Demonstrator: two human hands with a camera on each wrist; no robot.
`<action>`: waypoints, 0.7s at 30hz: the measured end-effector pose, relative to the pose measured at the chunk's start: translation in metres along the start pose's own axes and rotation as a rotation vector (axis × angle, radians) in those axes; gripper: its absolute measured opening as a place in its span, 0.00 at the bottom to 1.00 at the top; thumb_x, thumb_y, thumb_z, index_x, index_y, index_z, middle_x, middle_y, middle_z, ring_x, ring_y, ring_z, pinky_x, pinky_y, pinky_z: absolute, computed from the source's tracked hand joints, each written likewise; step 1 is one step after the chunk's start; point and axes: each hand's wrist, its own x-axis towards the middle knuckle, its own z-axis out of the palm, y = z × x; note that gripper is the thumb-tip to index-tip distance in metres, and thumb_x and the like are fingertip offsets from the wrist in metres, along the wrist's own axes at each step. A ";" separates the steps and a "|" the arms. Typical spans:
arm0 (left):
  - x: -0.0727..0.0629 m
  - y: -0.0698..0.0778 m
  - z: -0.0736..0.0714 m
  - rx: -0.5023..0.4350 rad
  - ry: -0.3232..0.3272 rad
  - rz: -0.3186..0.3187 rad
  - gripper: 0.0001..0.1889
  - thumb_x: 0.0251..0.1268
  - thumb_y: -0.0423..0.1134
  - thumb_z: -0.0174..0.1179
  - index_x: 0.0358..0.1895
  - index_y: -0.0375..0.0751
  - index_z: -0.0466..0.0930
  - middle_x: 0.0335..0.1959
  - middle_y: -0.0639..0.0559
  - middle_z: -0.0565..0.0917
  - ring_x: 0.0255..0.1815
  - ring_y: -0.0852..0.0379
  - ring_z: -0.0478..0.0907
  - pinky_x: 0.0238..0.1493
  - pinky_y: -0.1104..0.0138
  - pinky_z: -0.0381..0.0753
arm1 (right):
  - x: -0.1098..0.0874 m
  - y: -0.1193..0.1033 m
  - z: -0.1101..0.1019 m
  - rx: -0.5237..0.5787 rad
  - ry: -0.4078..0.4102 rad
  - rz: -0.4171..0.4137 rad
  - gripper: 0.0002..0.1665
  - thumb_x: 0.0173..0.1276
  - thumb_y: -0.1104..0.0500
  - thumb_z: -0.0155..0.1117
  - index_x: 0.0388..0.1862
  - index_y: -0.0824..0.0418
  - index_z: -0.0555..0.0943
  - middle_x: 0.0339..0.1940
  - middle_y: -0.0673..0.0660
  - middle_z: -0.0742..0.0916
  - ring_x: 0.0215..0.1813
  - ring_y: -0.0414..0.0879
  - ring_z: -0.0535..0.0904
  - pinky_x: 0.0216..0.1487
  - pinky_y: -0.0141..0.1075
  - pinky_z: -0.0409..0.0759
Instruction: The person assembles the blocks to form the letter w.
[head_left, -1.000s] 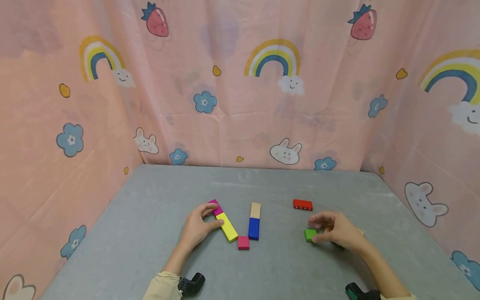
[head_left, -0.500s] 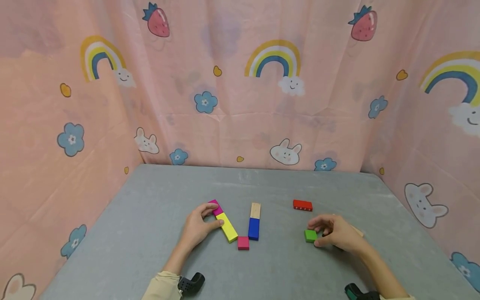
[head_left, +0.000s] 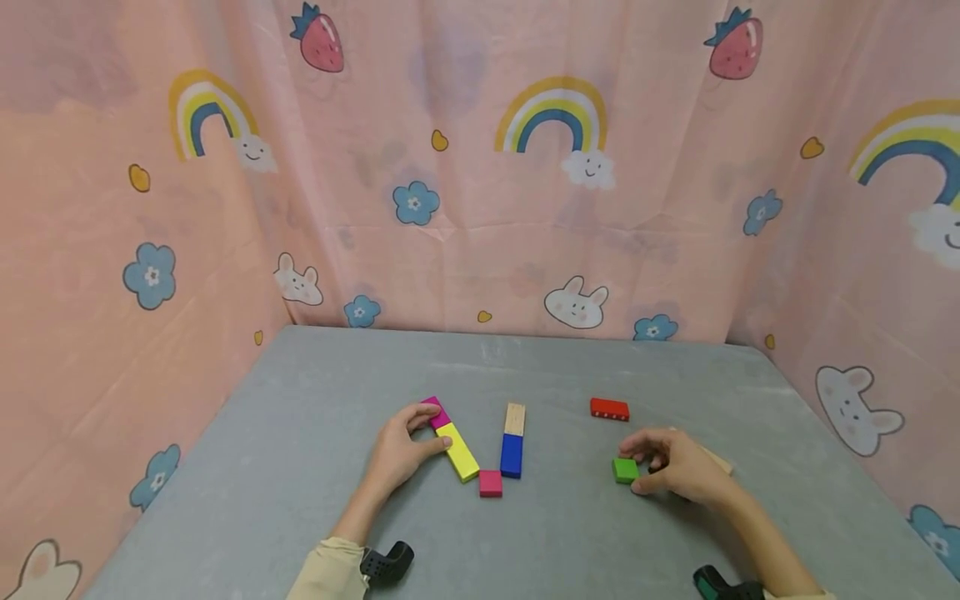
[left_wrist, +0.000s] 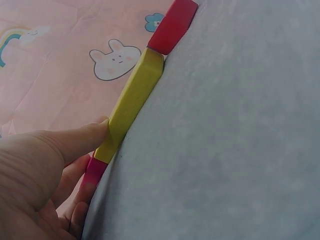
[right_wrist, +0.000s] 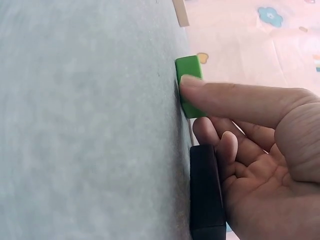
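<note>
My left hand lies along two blocks set end to end. Its thumb touches the side of a yellow block, and its fingers reach to a magenta block at the far end. A pinkish-red block adjoins the yellow one's near end. My right hand is beside a green block, with the thumb at its near right corner and the other fingers bent beyond it. Below the right hand's fingers lies a black block, mostly hidden in the head view.
A blue block with a plain wooden block at its far end stands right of the yellow one. A red block with white dots lies farther back. Another wooden piece is partly behind the right hand. A printed curtain surrounds the grey table.
The right thumb has drawn back slightly to the right, showing more of the green block. The left hand and its blocks stay put; the whole head view has shifted a little.
</note>
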 end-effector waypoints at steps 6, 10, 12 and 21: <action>-0.002 0.000 0.000 -0.003 -0.008 -0.007 0.25 0.52 0.37 0.76 0.56 0.44 0.81 0.54 0.51 0.84 0.62 0.53 0.74 0.64 0.52 0.68 | -0.001 -0.002 0.002 -0.002 -0.009 0.014 0.27 0.51 0.63 0.80 0.51 0.66 0.82 0.47 0.59 0.84 0.42 0.52 0.76 0.36 0.34 0.77; -0.002 -0.001 0.000 -0.013 -0.006 0.001 0.25 0.53 0.37 0.76 0.56 0.42 0.81 0.54 0.50 0.83 0.62 0.52 0.75 0.63 0.51 0.68 | 0.000 -0.003 0.002 -0.001 -0.003 0.023 0.27 0.51 0.64 0.80 0.51 0.65 0.82 0.47 0.58 0.84 0.42 0.52 0.75 0.35 0.34 0.76; -0.002 -0.002 0.000 -0.016 -0.004 0.004 0.25 0.53 0.37 0.76 0.56 0.42 0.81 0.54 0.49 0.83 0.61 0.53 0.75 0.63 0.52 0.69 | 0.001 -0.003 0.003 -0.001 -0.004 0.027 0.27 0.50 0.64 0.80 0.51 0.65 0.83 0.46 0.58 0.84 0.42 0.52 0.75 0.35 0.34 0.76; 0.000 -0.002 -0.001 0.000 0.000 0.002 0.25 0.52 0.38 0.76 0.55 0.44 0.81 0.53 0.52 0.84 0.61 0.53 0.75 0.63 0.52 0.68 | 0.001 -0.004 0.003 0.001 0.002 0.036 0.26 0.52 0.64 0.79 0.51 0.65 0.82 0.47 0.58 0.84 0.43 0.52 0.75 0.37 0.34 0.76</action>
